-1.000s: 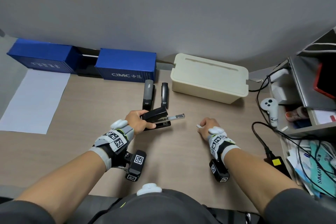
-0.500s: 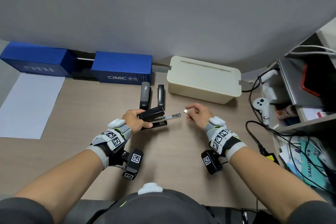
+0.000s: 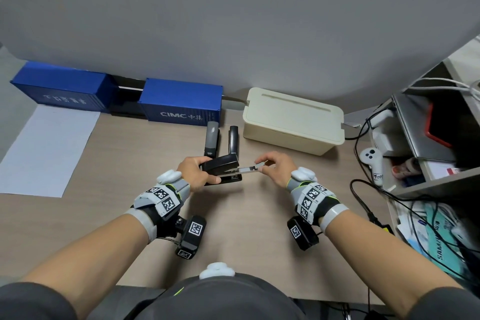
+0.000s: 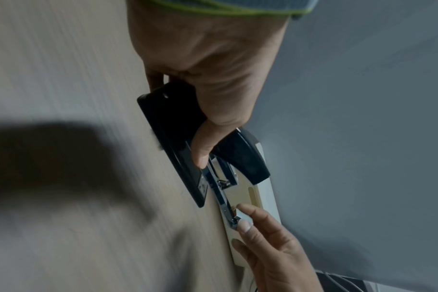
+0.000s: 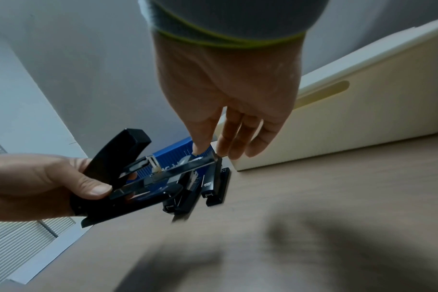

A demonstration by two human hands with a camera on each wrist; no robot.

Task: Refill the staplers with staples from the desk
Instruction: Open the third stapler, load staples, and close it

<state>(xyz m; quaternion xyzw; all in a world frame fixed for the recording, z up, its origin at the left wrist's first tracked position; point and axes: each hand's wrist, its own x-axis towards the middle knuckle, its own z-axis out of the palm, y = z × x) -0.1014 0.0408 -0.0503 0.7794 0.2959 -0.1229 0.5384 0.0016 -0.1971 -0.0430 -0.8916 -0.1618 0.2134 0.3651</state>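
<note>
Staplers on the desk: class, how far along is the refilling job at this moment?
Done: one black stapler is hinged open, its metal staple track exposed. In hand: the left hand grips that stapler while the right hand pinches a staple strip at the track's far end. Left: seating the strip, closing it, then the two closed staplers behind; whether they are filled cannot be seen.

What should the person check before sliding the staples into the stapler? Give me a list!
1. Stapler held steady: ok, left hand grips its rear end.
2. Top cover raised: ok, it tilts up off the base.
3. Metal tray sticking out: ok, it points toward the right hand.
4. Staples lined up on the tray: cannot tell, right fingertips hide the tip.
5. Tray empty: cannot tell.
6. Other two staplers out of the way: ok, they lie behind.
</note>
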